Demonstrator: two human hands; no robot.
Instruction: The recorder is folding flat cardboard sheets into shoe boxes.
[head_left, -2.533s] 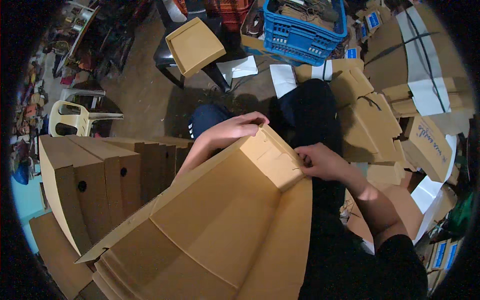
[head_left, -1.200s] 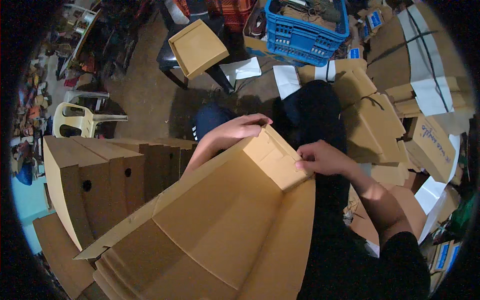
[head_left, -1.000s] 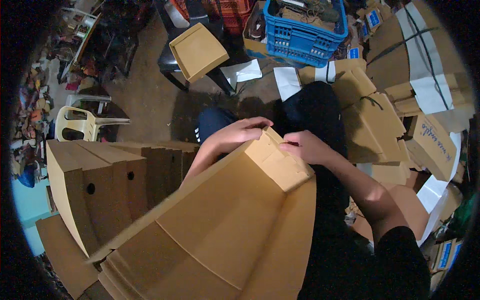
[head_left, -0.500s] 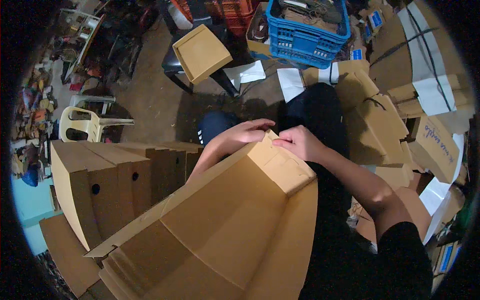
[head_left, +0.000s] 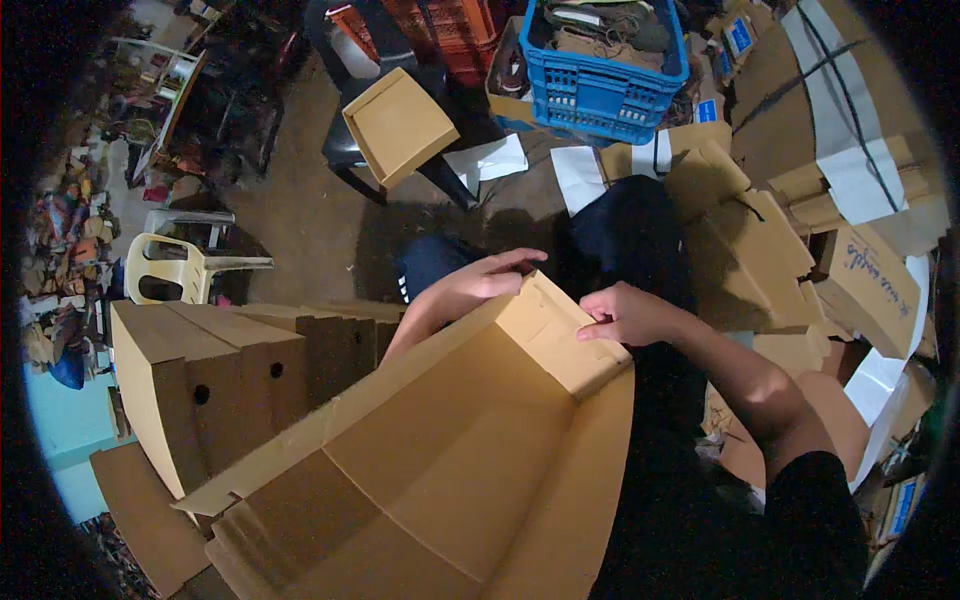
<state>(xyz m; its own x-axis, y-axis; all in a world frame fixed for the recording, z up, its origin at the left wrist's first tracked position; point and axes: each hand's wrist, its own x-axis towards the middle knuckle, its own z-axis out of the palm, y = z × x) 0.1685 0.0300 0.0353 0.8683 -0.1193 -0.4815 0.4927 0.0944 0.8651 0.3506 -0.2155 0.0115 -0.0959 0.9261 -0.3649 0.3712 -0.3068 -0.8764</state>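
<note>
Hands (head_left: pixel 640 315) on open carton (head_left: pixel 440 430), filled blue crate (head_left: pixel 590 88)

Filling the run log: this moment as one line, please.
cardboard box: open, far end wall raised | left hand: at wall's left corner | right hand: on wall's rim

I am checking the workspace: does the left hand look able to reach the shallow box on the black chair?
Probably not without leaning: the left hand is at the far end of the open carton, and the shallow box sits beyond the legs, uncovered.
</note>
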